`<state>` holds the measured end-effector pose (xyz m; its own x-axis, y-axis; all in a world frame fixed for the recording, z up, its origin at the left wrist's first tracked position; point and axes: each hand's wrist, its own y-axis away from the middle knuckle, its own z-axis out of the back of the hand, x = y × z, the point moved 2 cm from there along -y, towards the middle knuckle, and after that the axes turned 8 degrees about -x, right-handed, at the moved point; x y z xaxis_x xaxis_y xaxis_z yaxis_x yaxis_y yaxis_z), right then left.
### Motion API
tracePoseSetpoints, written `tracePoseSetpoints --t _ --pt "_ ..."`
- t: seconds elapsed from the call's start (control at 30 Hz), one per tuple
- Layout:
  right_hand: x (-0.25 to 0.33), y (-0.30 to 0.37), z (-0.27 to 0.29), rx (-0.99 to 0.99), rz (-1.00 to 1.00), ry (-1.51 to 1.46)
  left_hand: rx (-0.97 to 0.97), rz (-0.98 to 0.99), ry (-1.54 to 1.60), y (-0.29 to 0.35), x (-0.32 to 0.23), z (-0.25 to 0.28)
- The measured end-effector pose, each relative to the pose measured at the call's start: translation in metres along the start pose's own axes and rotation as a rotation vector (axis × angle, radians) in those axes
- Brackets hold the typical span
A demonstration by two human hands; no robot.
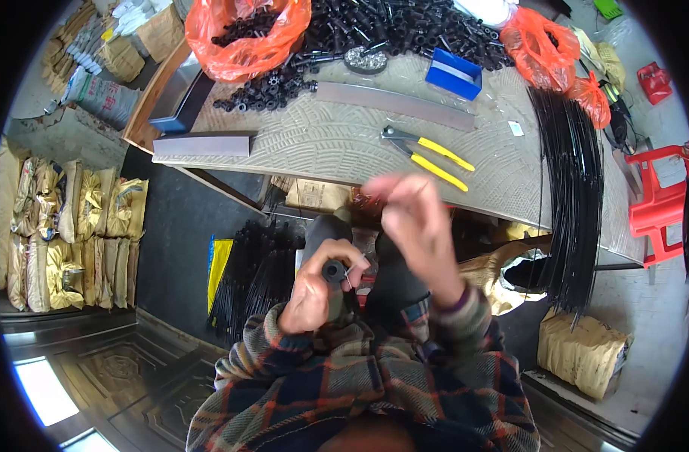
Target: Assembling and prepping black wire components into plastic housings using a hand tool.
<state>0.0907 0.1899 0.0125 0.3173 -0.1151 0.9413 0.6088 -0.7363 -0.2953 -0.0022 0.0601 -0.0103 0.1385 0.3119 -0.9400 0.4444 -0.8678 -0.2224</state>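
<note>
My left hand [312, 292], low in front of my lap, is closed round a small black tubular fitting [333, 271] whose round end faces up. A thin light sliver, too small to name, shows by its fingertips. My right hand [420, 226] is raised just off the table's front edge, its fingers curled and smeared by motion; whether anything is in them cannot be made out. Beyond it, cutting pliers with yellow handles [444, 160] lie on the table [322, 135]. A heap of black plastic fittings [390, 26] covers the table's far side, with loose ones [265, 92] nearer.
Flat metal strips [393, 104] [201, 145], a blue box [454, 74], a round tin [365, 60] and an orange bag [246, 41] are on the table. Long black rods [571, 196] hang over its right side. A red stool [661, 200] stands right; wrapped bundles [77, 233] are stacked left.
</note>
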Motion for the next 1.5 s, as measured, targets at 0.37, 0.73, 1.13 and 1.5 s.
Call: tracePoseSetpoints --t 0.37,0.73,1.13,1.5 --pt "-0.042 -0.065 0.088 0.044 0.612 1.56 -0.003 0.011 0.088 -0.011 -0.008 0.001" --pt "0.065 0.011 0.01 0.198 0.944 1.631 -0.24 -0.01 -0.1 -0.002 -0.004 0.006" --pt "0.042 0.038 0.005 0.139 0.789 1.688 -0.41 -0.094 -0.284 0.0 -0.007 0.0" --pt "0.053 0.033 0.016 0.371 0.799 1.609 -0.162 -0.146 -0.369 -0.003 -0.008 0.008"
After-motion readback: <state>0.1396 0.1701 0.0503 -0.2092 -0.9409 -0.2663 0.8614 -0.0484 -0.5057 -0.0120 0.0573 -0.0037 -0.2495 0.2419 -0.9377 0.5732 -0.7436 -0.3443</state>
